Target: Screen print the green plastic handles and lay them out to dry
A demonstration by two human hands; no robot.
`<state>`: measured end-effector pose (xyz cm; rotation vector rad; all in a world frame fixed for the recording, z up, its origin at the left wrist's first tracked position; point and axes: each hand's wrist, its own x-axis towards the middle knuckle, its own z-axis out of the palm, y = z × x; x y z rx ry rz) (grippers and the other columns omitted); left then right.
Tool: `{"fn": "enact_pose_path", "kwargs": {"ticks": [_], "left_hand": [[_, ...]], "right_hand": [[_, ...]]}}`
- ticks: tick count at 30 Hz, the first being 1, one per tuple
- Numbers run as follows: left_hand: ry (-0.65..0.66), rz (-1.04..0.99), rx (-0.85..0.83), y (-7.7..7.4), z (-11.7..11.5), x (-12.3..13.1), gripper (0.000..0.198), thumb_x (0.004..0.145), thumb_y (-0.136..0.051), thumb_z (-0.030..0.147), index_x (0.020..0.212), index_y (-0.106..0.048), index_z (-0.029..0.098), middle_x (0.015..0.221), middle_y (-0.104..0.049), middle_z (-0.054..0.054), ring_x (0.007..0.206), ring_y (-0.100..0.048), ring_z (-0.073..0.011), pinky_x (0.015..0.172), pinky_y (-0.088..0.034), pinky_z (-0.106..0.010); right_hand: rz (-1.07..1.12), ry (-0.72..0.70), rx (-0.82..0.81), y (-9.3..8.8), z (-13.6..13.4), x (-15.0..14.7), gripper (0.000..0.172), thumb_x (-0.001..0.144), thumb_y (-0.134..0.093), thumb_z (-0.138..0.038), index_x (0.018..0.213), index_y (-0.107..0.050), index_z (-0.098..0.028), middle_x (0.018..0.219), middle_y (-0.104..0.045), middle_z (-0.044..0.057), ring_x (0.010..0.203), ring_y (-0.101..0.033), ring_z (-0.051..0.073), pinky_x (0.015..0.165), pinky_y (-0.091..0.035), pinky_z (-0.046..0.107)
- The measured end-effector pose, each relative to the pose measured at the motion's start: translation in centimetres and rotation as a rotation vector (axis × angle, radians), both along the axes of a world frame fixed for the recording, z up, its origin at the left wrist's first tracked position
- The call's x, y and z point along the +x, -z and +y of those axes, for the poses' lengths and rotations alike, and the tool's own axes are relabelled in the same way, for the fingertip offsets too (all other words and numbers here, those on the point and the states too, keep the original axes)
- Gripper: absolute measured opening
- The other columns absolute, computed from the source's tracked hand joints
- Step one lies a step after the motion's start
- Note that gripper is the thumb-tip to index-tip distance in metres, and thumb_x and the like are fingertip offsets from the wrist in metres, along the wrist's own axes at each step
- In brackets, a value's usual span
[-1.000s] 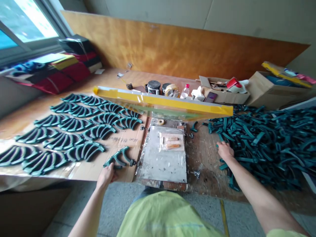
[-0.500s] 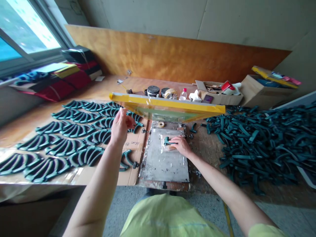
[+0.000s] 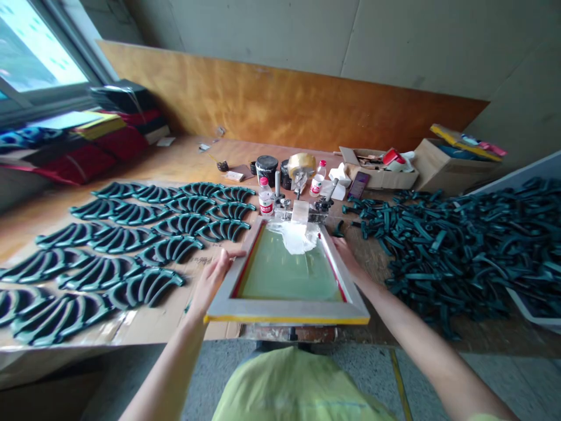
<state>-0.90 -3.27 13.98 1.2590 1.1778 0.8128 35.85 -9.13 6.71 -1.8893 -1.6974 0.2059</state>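
Observation:
A screen printing frame (image 3: 287, 309) lies lowered over the work plate, its metal border surrounding green mesh (image 3: 284, 275). White ink (image 3: 302, 241) is spread at the mesh's far end, below a pale block (image 3: 300, 211) at the clamp. My left hand (image 3: 213, 278) is closed at the frame's left side, its fingertips against the border. On the other side, my right hand (image 3: 347, 257) is by the right border, its fingers partly hidden by the frame. The plate and the dark green handle-shaped part seen there earlier are covered.
Rows of curved green parts (image 3: 118, 234) lie on cardboard at left. A large heap of such parts (image 3: 451, 251) covers the right. Behind the frame stand hinge clamps (image 3: 324, 204), bottles (image 3: 265, 197), black tubs (image 3: 266, 168), tape (image 3: 302, 162) and cardboard boxes (image 3: 456, 166).
The screen frame has swung down from its raised position onto the plate. My left hand came down with it; my right hand left the green part and moved to the frame's right side.

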Motion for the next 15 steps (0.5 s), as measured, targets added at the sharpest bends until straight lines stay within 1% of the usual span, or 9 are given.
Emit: {"fn": "enact_pose_path", "kwargs": {"ticks": [2,3,5,7,8,9,11,13,15], "left_hand": [[0.041,0.064,-0.087,2.6,-1.4,-0.6,0.067,0.078,-0.056,0.068,0.120,-0.066,0.016,0.096,-0.072,-0.007,0.085,-0.066,-0.0225,0.068,-0.052,-0.028],[0.045,0.065,-0.117,3.9,-2.0,-0.7,0.071,0.076,-0.059,0.067,0.127,-0.062,0.017,0.093,-0.071,-0.006,0.084,-0.067,-0.0225,0.068,-0.052,-0.029],[0.033,0.060,-0.148,6.2,-2.7,-0.5,0.083,0.074,-0.063,0.064,0.141,-0.049,0.019,0.084,-0.070,-0.003,0.078,-0.066,-0.0211,0.066,-0.052,-0.029],[0.005,0.095,-0.139,7.9,-2.9,-0.1,0.089,0.072,-0.065,0.063,0.146,-0.043,0.020,0.075,-0.066,0.001,0.069,-0.064,-0.0190,0.062,-0.050,-0.028],[-0.011,0.117,-0.128,8.5,-2.9,0.1,0.088,0.071,-0.065,0.063,0.145,-0.044,0.019,0.072,-0.065,0.002,0.066,-0.063,-0.0181,0.059,-0.049,-0.027],[-0.023,0.132,-0.120,8.9,-2.8,0.2,0.087,0.071,-0.065,0.063,0.144,-0.046,0.019,0.071,-0.063,0.002,0.064,-0.062,-0.0175,0.057,-0.048,-0.027],[-0.030,0.142,-0.122,9.2,-2.7,0.2,0.085,0.070,-0.065,0.063,0.141,-0.049,0.018,0.069,-0.062,0.003,0.061,-0.060,-0.0168,0.056,-0.046,-0.026],[-0.030,0.138,-0.134,9.3,-2.6,0.1,0.084,0.069,-0.065,0.062,0.139,-0.052,0.018,0.068,-0.061,0.003,0.060,-0.059,-0.0168,0.055,-0.046,-0.026],[-0.032,0.131,-0.146,9.2,-2.6,0.0,0.083,0.067,-0.067,0.062,0.136,-0.055,0.018,0.067,-0.060,0.003,0.060,-0.058,-0.0170,0.056,-0.046,-0.027]], "right_hand": [[-0.029,0.016,0.035,-1.7,1.5,1.2,0.027,0.093,-0.048,-0.023,0.107,-0.072,-0.020,0.109,-0.066,0.009,0.105,-0.059,0.024,0.098,-0.045,0.042],[-0.035,0.004,0.068,-2.5,2.7,1.2,0.028,0.092,-0.050,-0.021,0.112,-0.069,-0.020,0.114,-0.064,0.010,0.108,-0.058,0.024,0.101,-0.044,0.041],[-0.079,-0.051,0.125,-3.8,5.3,0.1,0.037,0.087,-0.059,-0.020,0.124,-0.062,-0.021,0.126,-0.058,0.010,0.117,-0.054,0.024,0.105,-0.042,0.040],[-0.174,-0.105,0.113,-4.5,7.9,-1.9,0.050,0.079,-0.069,-0.017,0.128,-0.058,-0.020,0.130,-0.055,0.011,0.119,-0.052,0.025,0.103,-0.043,0.039],[-0.230,-0.119,0.073,-4.6,9.0,-2.9,0.052,0.077,-0.071,-0.016,0.127,-0.058,-0.019,0.127,-0.057,0.012,0.116,-0.053,0.026,0.099,-0.045,0.039],[-0.279,-0.129,0.013,-4.5,9.8,-3.8,0.049,0.076,-0.071,-0.015,0.124,-0.060,-0.019,0.122,-0.060,0.011,0.110,-0.056,0.026,0.093,-0.047,0.037],[-0.346,-0.139,-0.138,-4.1,10.5,-5.1,0.037,0.078,-0.070,-0.017,0.115,-0.063,-0.018,0.107,-0.067,0.010,0.096,-0.061,0.025,0.081,-0.049,0.033],[-0.378,-0.158,-0.248,-3.5,9.9,-5.7,0.024,0.081,-0.067,-0.020,0.105,-0.066,-0.018,0.095,-0.070,0.008,0.087,-0.063,0.024,0.075,-0.047,0.032],[-0.395,-0.235,-0.258,-2.9,8.0,-5.6,0.014,0.083,-0.063,-0.019,0.096,-0.069,-0.019,0.091,-0.071,0.007,0.087,-0.063,0.024,0.075,-0.046,0.031]]}}
